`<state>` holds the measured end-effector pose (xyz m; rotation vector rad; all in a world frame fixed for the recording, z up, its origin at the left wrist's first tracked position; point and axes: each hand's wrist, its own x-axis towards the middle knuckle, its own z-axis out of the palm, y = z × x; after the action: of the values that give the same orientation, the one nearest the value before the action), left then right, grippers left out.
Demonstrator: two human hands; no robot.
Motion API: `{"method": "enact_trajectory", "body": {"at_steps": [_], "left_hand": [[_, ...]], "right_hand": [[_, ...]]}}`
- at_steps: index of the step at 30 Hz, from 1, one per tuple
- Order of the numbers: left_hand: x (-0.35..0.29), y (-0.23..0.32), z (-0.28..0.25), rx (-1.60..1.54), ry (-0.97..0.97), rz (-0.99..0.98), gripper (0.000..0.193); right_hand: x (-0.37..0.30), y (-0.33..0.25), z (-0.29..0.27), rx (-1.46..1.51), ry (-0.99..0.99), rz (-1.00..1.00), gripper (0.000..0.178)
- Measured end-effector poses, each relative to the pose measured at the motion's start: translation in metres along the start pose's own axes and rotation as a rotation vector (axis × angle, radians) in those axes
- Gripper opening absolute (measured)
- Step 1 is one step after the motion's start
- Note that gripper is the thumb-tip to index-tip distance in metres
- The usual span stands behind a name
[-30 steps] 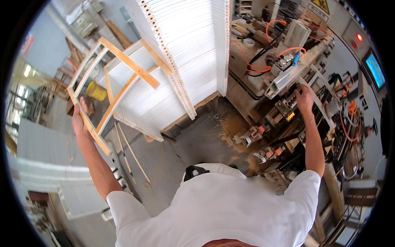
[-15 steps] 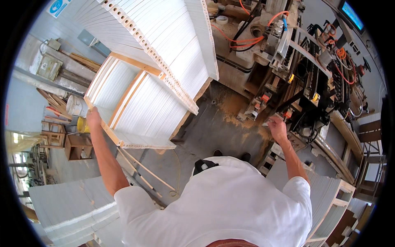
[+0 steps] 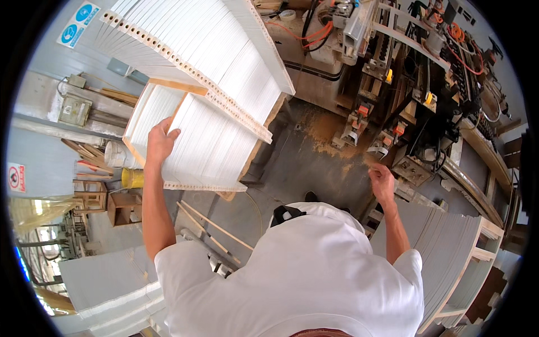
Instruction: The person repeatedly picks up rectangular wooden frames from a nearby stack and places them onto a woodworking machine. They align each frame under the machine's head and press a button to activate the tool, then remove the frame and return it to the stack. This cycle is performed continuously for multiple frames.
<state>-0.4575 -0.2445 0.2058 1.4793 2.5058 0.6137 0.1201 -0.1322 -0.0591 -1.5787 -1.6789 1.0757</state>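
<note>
Wooden frame (image 3: 178, 86) — upper left, against white stack (image 3: 216, 132). Left hand (image 3: 160, 144): fingers curled near its crossbar, grip unclear. Right hand (image 3: 382, 183): fingers half-open, seemingly empty. Likely light, stiff — hold by a side rail.

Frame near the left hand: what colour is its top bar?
The top bar is orange-brown, shown in the head view.

White stack (image 3: 224, 56): v. bright, nr washed-out, 11 o'clk
Window (image 3: 38, 206): glare, approx 9 o'clk
Machine (image 3: 421, 91): deep shdws, 2 o'clk
Grey stack (image 3: 432, 241): fisheye-bent, 4 o'clk
</note>
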Motion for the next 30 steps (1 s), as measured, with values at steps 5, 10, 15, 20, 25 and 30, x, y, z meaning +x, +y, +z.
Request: {"method": "enact_trajectory", "body": {"at_steps": [5,10,15,20,25,30], "left_hand": [[-0.01,0.014,0.01,0.419,0.256,0.157,0.048],[-0.047,0.12,0.073,-0.041,0.427,0.307,0.045],[-0.112,0.245,0.233,-0.518,-0.114,0.42,0.017],[-0.186,0.315,0.358,-0.525,-0.763,0.655,0.037],[-0.222,0.384,0.38,-0.579,-0.99,0.872,0.039],[-0.229,0.452,0.34,-0.739,-1.167,0.956,0.046]], "right_hand": [[-0.041,-0.021,-0.059,-0.064,0.116,-0.094,0.031],[-0.094,-0.036,-0.178,-0.385,0.58,-0.298,0.037],[-0.195,-0.027,-0.299,-1.046,0.971,0.101,0.043],[-0.255,-0.043,-0.294,-0.65,0.69,0.771,0.045],[-0.281,-0.007,-0.305,-0.641,0.752,0.504,0.044],[-0.25,-0.045,-0.318,-0.474,0.858,0.333,0.037]]}}
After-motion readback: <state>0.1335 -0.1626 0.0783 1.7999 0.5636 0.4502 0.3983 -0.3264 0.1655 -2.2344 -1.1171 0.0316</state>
